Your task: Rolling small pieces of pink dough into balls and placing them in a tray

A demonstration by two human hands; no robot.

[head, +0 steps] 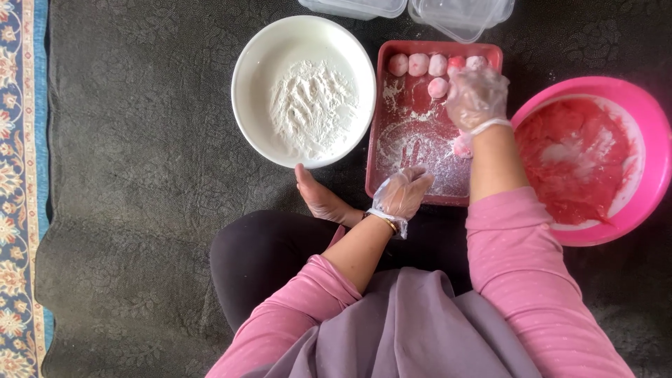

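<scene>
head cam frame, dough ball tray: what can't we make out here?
- Head view: right hand covers the tray's far right corner; balls beneath it, and anything in its fingers, hidden.
- Clear containers cut off by the top edge.
- Pink basin cut by the right edge.
- Left hand: palm side hidden.

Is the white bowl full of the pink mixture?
No, the white bowl holds only white flour, while the pink mixture sits in the pink bowl on the far side of the red tray.
</scene>
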